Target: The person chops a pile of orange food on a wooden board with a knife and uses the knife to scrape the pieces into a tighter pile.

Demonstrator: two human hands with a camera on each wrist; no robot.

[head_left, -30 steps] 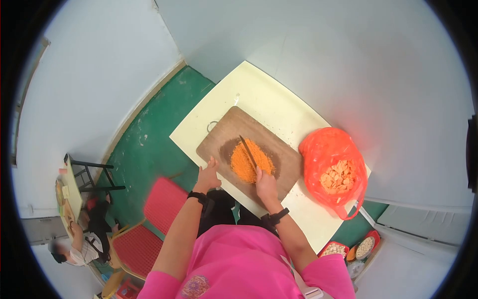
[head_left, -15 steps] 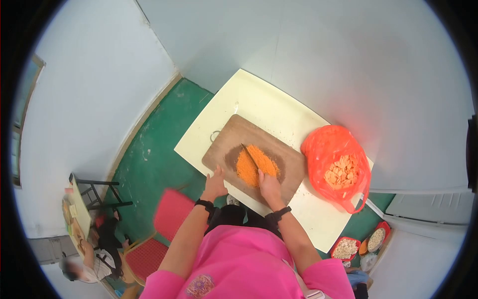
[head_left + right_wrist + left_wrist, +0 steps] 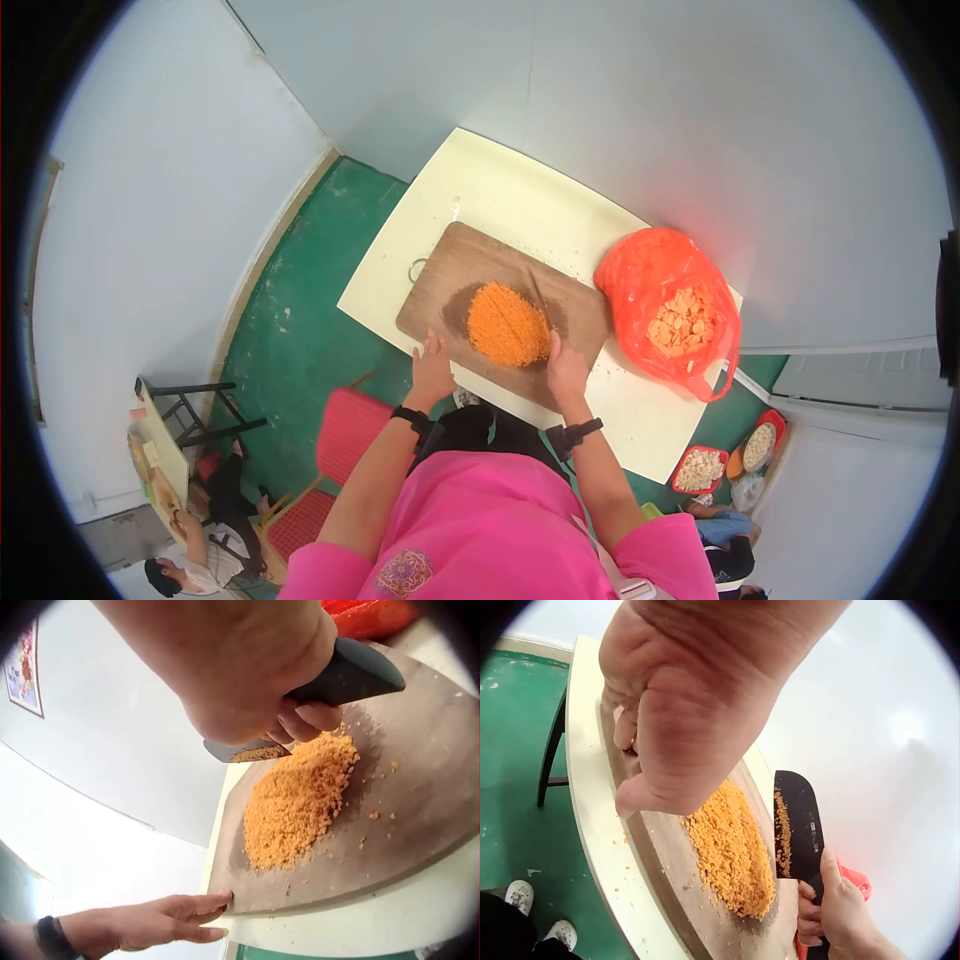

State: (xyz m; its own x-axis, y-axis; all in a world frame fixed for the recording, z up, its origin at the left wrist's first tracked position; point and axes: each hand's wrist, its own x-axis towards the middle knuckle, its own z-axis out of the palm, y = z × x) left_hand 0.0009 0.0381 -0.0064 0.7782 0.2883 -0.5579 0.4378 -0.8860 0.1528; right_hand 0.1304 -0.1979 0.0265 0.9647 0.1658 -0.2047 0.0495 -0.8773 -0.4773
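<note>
On the wooden board (image 3: 440, 270), apparently between strokes of mincing the heap of orange bits (image 3: 300, 802). Gripping the black knife (image 3: 804, 825) in the right hand (image 3: 567, 372) — seemingly lifted beside the heap, with crumbs stuck to the blade. Touching the board's edge with the left hand (image 3: 157, 922), unclenched, fingers extended. Next, probably calling for a level blade back over the heap — fingertips well clear.

Matt wooden board (image 3: 440, 290), glossy plastic bag (image 3: 630, 290)
</note>
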